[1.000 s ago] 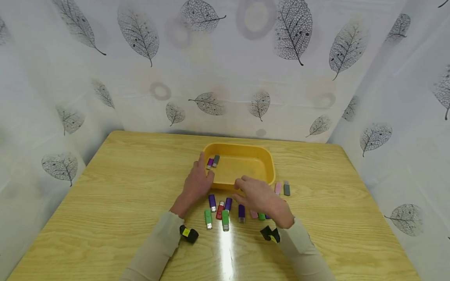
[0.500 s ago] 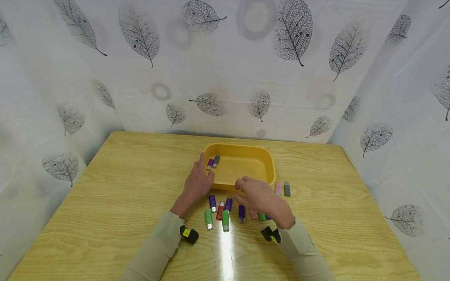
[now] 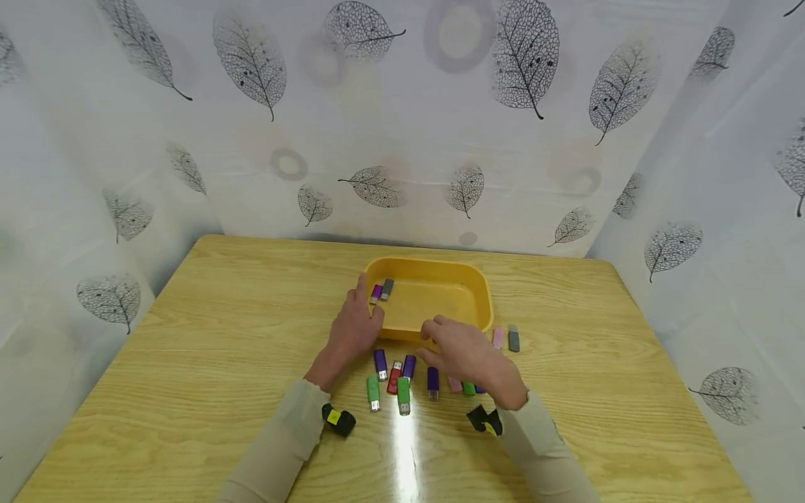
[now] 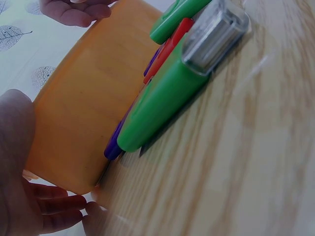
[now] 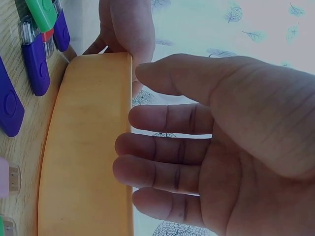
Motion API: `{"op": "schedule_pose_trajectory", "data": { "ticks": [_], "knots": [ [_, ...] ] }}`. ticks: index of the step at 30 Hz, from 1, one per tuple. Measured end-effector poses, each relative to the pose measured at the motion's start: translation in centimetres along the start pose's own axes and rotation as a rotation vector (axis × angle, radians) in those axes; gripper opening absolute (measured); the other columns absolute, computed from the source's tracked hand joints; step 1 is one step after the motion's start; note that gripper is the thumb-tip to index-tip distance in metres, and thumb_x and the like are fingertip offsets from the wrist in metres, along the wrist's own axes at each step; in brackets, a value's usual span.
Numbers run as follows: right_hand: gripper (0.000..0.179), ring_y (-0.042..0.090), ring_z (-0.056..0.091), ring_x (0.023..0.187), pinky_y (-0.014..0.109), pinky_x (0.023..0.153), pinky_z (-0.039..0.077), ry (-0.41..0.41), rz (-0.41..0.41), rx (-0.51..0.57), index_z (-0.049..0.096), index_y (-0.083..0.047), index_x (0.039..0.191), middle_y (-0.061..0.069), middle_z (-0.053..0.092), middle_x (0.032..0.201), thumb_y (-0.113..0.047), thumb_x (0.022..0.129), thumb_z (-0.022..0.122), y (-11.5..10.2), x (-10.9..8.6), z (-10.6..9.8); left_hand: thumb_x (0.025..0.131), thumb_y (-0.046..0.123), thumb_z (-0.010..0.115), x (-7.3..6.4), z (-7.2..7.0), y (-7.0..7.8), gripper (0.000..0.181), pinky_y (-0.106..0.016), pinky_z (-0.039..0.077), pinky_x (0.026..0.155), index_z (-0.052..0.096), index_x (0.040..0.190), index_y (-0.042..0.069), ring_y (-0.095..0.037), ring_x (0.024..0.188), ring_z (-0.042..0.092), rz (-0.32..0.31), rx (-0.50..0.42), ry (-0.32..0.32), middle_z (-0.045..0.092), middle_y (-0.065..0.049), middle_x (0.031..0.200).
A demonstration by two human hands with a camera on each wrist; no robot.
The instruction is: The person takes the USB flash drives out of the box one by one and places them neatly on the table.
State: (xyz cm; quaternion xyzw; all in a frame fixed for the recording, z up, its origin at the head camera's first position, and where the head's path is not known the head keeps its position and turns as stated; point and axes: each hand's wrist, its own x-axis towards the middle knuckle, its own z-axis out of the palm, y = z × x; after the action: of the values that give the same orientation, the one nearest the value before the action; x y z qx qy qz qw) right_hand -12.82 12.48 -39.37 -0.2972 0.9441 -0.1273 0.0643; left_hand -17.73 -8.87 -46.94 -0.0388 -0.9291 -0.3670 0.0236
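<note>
A yellow plastic tray (image 3: 400, 334) stands toward the back of the table. At its front left corner my left hand (image 3: 353, 325) holds it, thumb by the rim and fingers along the outer left side. My right hand (image 3: 467, 351) hovers by the tray's front right rim; the right wrist view shows its fingers extended, with nothing in them. Inside the tray lie a purple USB stick (image 3: 376, 293) and a grey USB stick (image 3: 387, 289). Before it are green USB sticks (image 3: 403, 393), a red USB stick (image 3: 393, 378) and several dark purple USB sticks (image 3: 432, 382).
To the tray's right lie a pink USB stick (image 3: 497, 337) and another grey USB stick (image 3: 513, 339). More sticks are partly hidden beneath my right wrist. Leaf-patterned white cloth (image 3: 402, 126) hangs behind and beside the wooden table (image 3: 251, 314).
</note>
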Motion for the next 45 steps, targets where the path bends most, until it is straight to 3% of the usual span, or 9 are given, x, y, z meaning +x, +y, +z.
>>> {"op": "schedule_pose_trajectory", "data": {
  "ticks": [12,22,29,34,40,45],
  "knots": [
    [0.025,0.010,0.051,0.066,0.025,0.062,0.049,-0.001,0.016,0.013,0.065,-0.008,0.106,0.005,0.065,0.096,-0.030,0.095,0.066,0.1,0.0,0.0,0.097,0.026,0.045,0.0,0.0,0.0,0.074,-0.055,0.051,0.092,0.010,0.159,0.006,-0.038,0.106,0.058,0.001,-0.008,0.007,0.044,-0.030,0.138],
    [0.018,0.012,0.057,0.073,0.029,0.068,0.052,0.061,0.004,0.022,0.067,-0.010,0.102,0.002,0.063,0.093,-0.025,0.094,0.067,0.5,0.4,-0.3,0.097,0.028,0.043,0.2,-0.1,-0.1,0.075,-0.054,0.050,0.094,0.008,0.160,0.008,-0.035,0.103,0.056,-0.002,-0.008,0.000,0.043,-0.027,0.140],
    [0.021,0.018,0.061,0.083,0.033,0.074,0.054,0.105,0.007,0.051,0.066,-0.008,0.106,0.004,0.063,0.098,-0.025,0.094,0.067,1.2,1.5,-0.2,0.097,0.027,0.045,0.2,0.0,0.0,0.075,-0.054,0.049,0.095,0.009,0.160,0.008,-0.036,0.104,0.055,-0.011,-0.016,0.000,0.043,-0.028,0.139],
    [0.030,0.026,0.064,0.094,0.039,0.084,0.055,0.125,-0.017,0.081,0.065,-0.004,0.116,0.011,0.064,0.111,-0.022,0.092,0.068,2.2,4.1,-0.2,0.098,0.028,0.046,0.1,-0.2,-0.1,0.074,-0.054,0.049,0.095,0.010,0.160,0.009,-0.037,0.107,0.056,-0.024,-0.017,-0.002,0.043,-0.027,0.139],
    [0.047,0.029,0.061,0.111,0.043,0.096,0.051,0.006,0.047,0.080,0.058,-0.007,0.135,0.013,0.056,0.134,-0.021,0.092,0.068,3.3,7.7,0.3,0.098,0.028,0.046,0.4,-0.1,-0.1,0.075,-0.054,0.049,0.096,0.008,0.160,0.010,-0.038,0.111,0.056,-0.017,-0.042,-0.007,0.041,-0.028,0.142],
    [0.051,0.030,0.057,0.119,0.044,0.101,0.048,-0.087,0.114,0.105,0.056,-0.010,0.139,0.011,0.049,0.143,-0.023,0.091,0.068,3.7,8.8,1.2,0.098,0.028,0.046,0.3,0.1,-0.2,0.076,-0.054,0.048,0.098,0.007,0.160,0.010,-0.038,0.114,0.055,-0.024,-0.045,-0.025,0.040,-0.028,0.143]
  ]
}}
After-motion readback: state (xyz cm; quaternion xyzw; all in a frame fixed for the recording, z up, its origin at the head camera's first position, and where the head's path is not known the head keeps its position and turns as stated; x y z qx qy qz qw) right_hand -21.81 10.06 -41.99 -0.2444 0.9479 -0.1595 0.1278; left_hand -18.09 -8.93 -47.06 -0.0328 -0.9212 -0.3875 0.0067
